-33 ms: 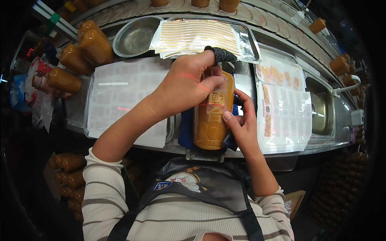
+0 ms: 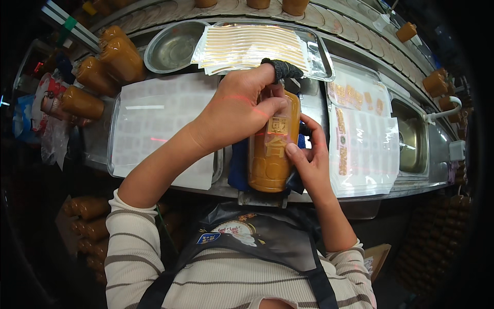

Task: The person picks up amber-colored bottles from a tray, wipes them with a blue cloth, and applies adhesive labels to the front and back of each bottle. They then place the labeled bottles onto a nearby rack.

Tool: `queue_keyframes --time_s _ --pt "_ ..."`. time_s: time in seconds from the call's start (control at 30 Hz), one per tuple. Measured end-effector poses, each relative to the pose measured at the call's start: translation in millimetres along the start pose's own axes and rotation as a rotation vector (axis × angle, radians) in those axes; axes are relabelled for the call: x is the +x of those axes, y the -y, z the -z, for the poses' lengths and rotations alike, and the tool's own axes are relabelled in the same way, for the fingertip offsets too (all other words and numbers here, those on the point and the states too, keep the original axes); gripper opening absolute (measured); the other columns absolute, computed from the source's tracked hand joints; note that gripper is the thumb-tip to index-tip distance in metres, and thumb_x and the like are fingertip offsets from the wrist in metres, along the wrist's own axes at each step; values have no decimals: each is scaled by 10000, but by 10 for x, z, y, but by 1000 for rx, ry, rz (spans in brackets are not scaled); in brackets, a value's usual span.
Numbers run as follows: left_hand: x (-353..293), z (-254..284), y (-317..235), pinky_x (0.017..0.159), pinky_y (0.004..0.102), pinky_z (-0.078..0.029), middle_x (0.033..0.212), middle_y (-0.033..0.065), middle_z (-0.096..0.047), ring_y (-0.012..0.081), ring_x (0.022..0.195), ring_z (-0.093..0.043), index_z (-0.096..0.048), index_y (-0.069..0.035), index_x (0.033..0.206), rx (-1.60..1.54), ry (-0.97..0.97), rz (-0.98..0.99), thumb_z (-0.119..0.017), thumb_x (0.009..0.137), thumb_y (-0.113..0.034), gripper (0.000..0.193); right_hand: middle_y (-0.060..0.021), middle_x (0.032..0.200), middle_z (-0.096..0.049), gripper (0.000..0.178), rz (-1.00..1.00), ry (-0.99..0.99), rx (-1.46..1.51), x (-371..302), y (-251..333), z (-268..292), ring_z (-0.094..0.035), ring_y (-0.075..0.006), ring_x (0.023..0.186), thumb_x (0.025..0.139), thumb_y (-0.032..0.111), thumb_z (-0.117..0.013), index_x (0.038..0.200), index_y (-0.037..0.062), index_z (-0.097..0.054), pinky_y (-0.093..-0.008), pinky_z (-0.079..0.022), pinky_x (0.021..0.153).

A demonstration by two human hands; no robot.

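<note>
An amber-brown, glossy bottle (image 2: 267, 172) lies tilted in front of me, its rounded base toward me. Gold characters (image 2: 276, 127) run down its upper face, with a pale, thin strip around them. My left hand (image 2: 247, 100) reaches over the bottle's far part, fingers curled and thumb pressed in at the strip's upper end; what they pinch is hidden. Along the bottle's right side my right hand (image 2: 312, 157) is wrapped, its thumb beside the lower character. Dark blue cloth (image 2: 239, 165) shows beneath the bottle.
A white-sheeted tray (image 2: 164, 123) is at left, printed decal sheets (image 2: 363, 154) at right. Farther back are a metal bowl (image 2: 172, 49) and a tray of gold-striped sheets (image 2: 252, 46). More brown bottles (image 2: 121, 59) stand at left; a sink (image 2: 411, 136) is far right.
The lower gold character on the bottle looks different and shows more clearly. Neither hand has visibly shifted.
</note>
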State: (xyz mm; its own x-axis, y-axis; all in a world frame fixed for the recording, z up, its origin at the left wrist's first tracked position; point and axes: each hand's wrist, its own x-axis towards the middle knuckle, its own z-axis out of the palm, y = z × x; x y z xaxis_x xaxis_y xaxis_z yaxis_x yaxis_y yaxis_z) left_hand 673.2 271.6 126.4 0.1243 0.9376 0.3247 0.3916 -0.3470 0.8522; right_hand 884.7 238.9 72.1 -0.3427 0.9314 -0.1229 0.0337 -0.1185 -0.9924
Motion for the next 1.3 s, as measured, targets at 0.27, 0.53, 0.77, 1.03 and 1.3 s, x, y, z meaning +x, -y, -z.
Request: queue_keyframes --time_s 0.27,0.53,0.77,1.03,1.3 --pt "-69 -63 109 682 311 -530 788 83 -688 169 735 -667 -605 32 889 -93 -304 174 -704 859 -71 146 -135 1282 -558 719 -20 18 -1 -47 84 9 -632 -80 774 919 237 -689 1502 26 -324 -203 -504 678" --pt "-817 -405 114 1139 399 -359 1503 221 -363 279 1409 -385 -235 47 1459 -634 -101 423 -753 887 -176 803 -131 1346 -608 583 442 91 -750 119 303 71 -525 -322 919 898 218 -680 1455 158 -517 -383 -496 829" --pt "-835 -391 136 1167 409 -325 1573 178 -278 247 1432 -336 -116 -7 1547 -703 -12 461 -709 894 -75 885 -86 1331 -635 552 452 135 -818 111 409 49 -533 -385 1001 901 214 -665 1439 190 -540 -416 -500 881" --pt "-807 -400 122 1163 406 -329 1558 192 -299 246 1425 -349 -128 3 1539 -705 -39 494 -708 895 -80 871 -140 1308 -626 565 430 131 -772 168 350 52 -539 -379 1040 911 217 -654 1459 193 -516 -418 -504 895" --pt "-816 -396 98 1164 407 -324 1555 197 -300 246 1426 -348 -131 11 1535 -702 -25 495 -700 900 -89 859 -92 1359 -611 570 413 166 -788 165 373 46 -528 -389 1023 909 214 -655 1461 191 -513 -422 -504 898"
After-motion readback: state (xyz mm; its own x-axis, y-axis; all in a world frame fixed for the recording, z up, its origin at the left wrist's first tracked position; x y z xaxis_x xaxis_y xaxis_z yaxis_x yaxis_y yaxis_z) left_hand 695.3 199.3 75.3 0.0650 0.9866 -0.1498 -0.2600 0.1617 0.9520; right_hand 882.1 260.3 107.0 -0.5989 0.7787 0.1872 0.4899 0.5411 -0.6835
